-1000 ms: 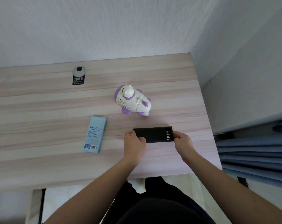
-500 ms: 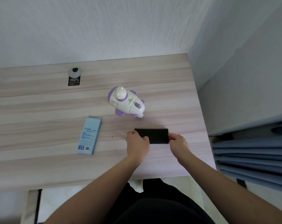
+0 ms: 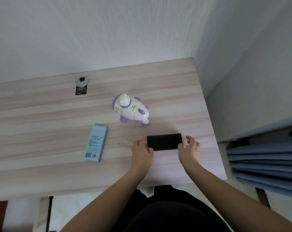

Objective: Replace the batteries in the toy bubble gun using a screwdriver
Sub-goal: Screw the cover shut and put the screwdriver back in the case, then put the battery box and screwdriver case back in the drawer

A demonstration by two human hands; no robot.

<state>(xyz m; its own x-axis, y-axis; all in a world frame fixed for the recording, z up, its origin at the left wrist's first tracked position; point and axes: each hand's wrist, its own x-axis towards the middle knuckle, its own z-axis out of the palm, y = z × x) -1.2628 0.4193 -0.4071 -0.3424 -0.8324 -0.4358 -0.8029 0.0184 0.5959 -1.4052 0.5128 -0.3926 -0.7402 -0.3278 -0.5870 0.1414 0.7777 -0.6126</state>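
1. The fingers of the left hand grasp the left end of a black case.
2. The right hand has its thumb on the case's near right corner. Its curled fingers sit just beside that end, and I cannot tell whether they grip.
3. The case lies flat on the wooden surface.
4. The toy bubble gun lies at 11 o'clock from the case.
5. A blue box lies at 9 o'clock.

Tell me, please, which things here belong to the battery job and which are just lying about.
Job: toy bubble gun; black case, likely the screwdriver set, held by left hand, right hand at its end; light blue box, possibly batteries.
Lying about: grommet and black sticker on the table; blue fabric.
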